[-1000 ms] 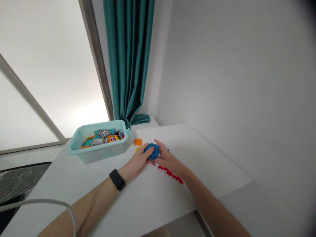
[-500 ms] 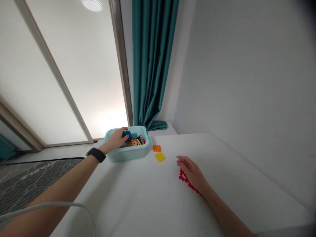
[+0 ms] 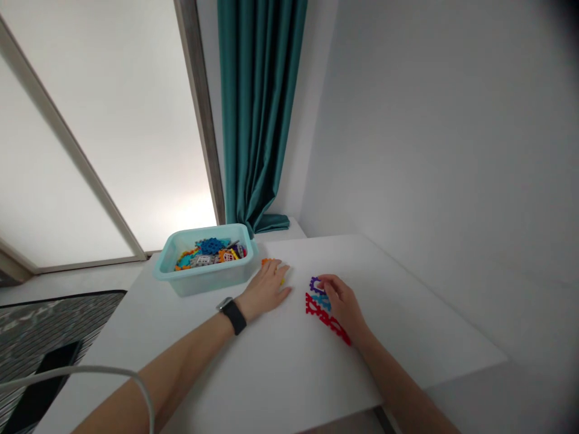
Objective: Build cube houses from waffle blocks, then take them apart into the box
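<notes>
Tiles of toothed plastic lay around both hands on the white tabletop (image 3: 289,367). The left hand (image 3: 266,290) was open, palm down, its fingers spread and holding nothing. An orange tile (image 3: 269,261) and a yellow tile (image 3: 282,281) sat at its fingertips, partly hidden by them, and a black wristwatch (image 3: 234,316) circled the wrist behind it. The right hand (image 3: 342,305) was half closed, its fingers bent down over a purple tile (image 3: 315,285) and a light blue tile (image 3: 322,301), on the side toward the left hand. Whether it gripped them or only rested on them could not be told. A red tile chain (image 3: 326,317) ran just under that hand, beside the light blue tile. Pieces this small looked easiest to manage by their toothed rims, with the fingertips kept off the teeth and the tiles lying flat on the tabletop.

Beyond the left hand stood a pale aqua plastic tub (image 3: 208,282), heaped with a blue gear-shaped tile (image 3: 211,246) and grey windowed tiles (image 3: 202,260). Far past both hands hung a teal curtain (image 3: 257,120), with a frosted glass panel (image 3: 90,132) to its left and a white wall (image 3: 429,150) to the right. A white cable (image 3: 90,371) crossed above the left forearm, over a striped floor mat (image 3: 49,319).
</notes>
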The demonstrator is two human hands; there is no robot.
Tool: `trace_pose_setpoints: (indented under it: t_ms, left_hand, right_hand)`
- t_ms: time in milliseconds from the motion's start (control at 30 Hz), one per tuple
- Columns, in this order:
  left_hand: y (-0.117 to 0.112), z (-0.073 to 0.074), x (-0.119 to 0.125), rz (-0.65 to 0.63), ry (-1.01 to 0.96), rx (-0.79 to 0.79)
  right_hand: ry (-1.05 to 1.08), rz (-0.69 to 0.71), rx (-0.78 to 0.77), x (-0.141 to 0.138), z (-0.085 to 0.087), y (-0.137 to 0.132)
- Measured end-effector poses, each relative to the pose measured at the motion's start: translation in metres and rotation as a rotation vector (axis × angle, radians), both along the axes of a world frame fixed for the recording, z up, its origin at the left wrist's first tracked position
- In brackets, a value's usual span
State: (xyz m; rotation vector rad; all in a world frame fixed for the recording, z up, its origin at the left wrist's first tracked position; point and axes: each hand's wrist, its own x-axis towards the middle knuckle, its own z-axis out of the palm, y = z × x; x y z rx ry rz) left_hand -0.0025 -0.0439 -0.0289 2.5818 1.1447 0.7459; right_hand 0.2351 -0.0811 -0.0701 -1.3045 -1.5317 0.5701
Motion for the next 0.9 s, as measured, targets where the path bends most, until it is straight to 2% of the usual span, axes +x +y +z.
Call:
trace_pose_setpoints:
  t_ms: [67,133,267,533,667,800,900]
  left_hand:
    - [0.010,-0.017,0.006,0.106,0.018,0.030]
    - [0.019,-0.027,0.009,0.192,0.063,0.052]
    - [0.026,-0.034,0.009,0.265,0.165,0.054]
    - [-0.004,-0.027,0.002,0.198,0.238,0.091]
    - [-0.011,-0.026,-0.001,0.204,0.167,0.045]
    - [-0.012,-0.030,-0.005,0.040,0.002,-0.025]
    - [-0.015,-0.032,-0.010,-0.068,-0.020,-0.031]
  right_hand:
    - [-0.212,0.011,0.040,0.006,-0.005,-0.008]
    - [-0.425,0.031,0.098,0.006,-0.008,-0.015]
    - [-0.659,0.076,0.122,-0.001,-0.008,-0.021]
    - [-0.710,0.094,0.107,-0.003,-0.004,-0.020]
    - [-0.724,0.096,0.114,-0.002,-0.006,-0.020]
    - [-0.720,0.092,0.128,-0.001,-0.008,-0.019]
    - [-0.718,0.088,0.130,-0.001,-0.008,-0.019]
